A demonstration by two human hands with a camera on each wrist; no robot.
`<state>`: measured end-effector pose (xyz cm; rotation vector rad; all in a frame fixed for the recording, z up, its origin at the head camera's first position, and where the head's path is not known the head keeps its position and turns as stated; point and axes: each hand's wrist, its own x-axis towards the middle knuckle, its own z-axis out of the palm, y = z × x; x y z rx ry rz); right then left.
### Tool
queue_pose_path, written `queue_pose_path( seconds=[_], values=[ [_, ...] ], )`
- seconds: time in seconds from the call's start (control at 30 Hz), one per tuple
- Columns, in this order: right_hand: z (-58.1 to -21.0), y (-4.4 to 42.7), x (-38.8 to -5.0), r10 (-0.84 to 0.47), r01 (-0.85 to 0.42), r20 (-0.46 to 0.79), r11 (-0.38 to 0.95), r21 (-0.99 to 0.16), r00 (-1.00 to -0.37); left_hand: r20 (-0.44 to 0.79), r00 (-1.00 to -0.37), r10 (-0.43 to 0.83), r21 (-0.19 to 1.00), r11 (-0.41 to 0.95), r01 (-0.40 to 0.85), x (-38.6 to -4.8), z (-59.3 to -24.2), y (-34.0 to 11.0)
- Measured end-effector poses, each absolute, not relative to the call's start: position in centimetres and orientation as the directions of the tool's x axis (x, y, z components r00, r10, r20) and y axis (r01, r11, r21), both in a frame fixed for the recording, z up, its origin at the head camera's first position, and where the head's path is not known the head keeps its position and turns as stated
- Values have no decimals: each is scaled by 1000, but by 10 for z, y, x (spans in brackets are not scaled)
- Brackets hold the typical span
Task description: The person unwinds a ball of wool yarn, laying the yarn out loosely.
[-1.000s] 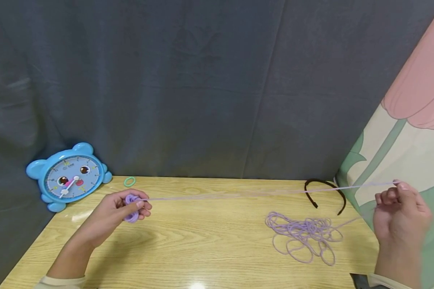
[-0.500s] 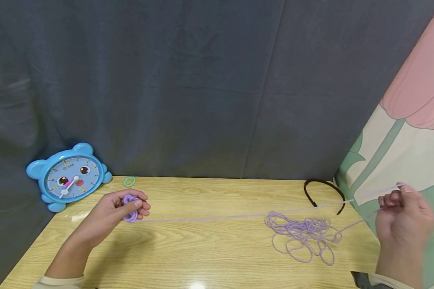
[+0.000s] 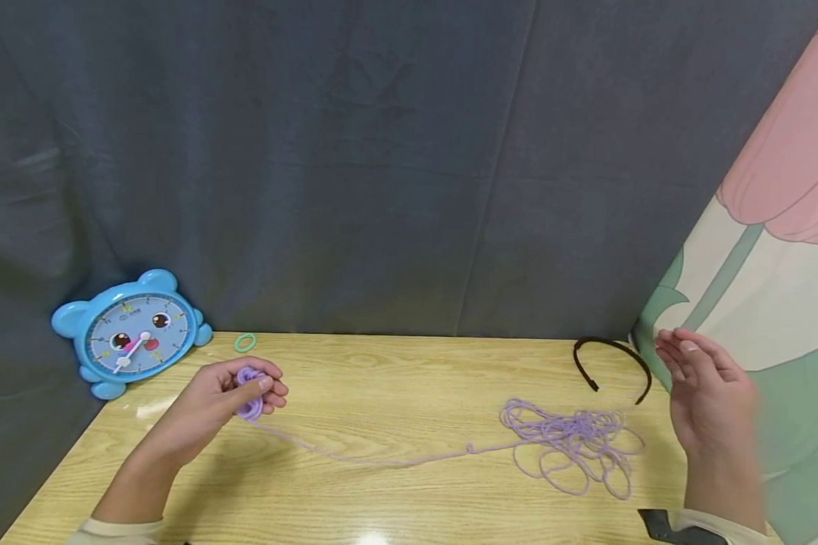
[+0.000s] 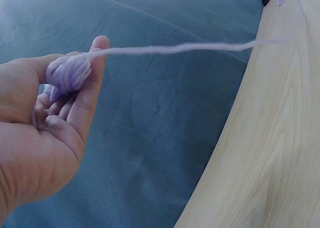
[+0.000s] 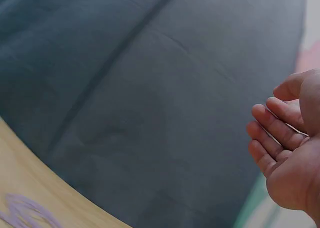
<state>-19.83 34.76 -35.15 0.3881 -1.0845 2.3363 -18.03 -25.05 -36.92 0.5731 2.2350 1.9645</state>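
Note:
My left hand (image 3: 228,401) pinches a small wound bundle of purple yarn (image 4: 70,73) between thumb and fingers, above the left part of the table. From the bundle a single strand (image 3: 341,457) sags to the right and runs to a loose, looped heap of the same yarn (image 3: 572,431) on the right part of the table. My right hand (image 3: 712,401) is raised to the right of the heap, palm turned inward. Its fingers are loosely bent, and in the right wrist view nothing shows between them and the thumb.
A blue bear-shaped clock (image 3: 139,337) leans at the table's back left corner. Beside it lies a small green ring (image 3: 245,343). A dark headband (image 3: 613,342) rests at the back right, behind the yarn heap. A grey curtain (image 3: 382,189) hangs behind the table.
The taut strand between both hands has dropped slack toward the table. My right hand has let go of it and moved left, while the left hand stays nearly still with the bundle.

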Motion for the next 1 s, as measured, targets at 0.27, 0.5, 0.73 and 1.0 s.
queue_pose_path(
  seconds=[0.27, 0.5, 0.73, 1.0],
  values=[
    [-352, 270, -206, 47, -548, 592, -442, -710, -805, 161, -927, 340, 974, 96, 204, -179, -368, -250],
    [-366, 198, -212, -65, -439, 467, -245, -864, -882, 171, -929, 329, 972, 97, 214, -179, -368, -250],
    [-380, 135, -215, -195, -373, 389, -117, -921, -900, 178, -933, 313, 971, 95, 217, -178, -366, -249],
    [-398, 66, -203, -382, -228, 254, -112, -967, -888, 180, -933, 311, 973, 86, 216, -176, -363, -248]
  ],
)
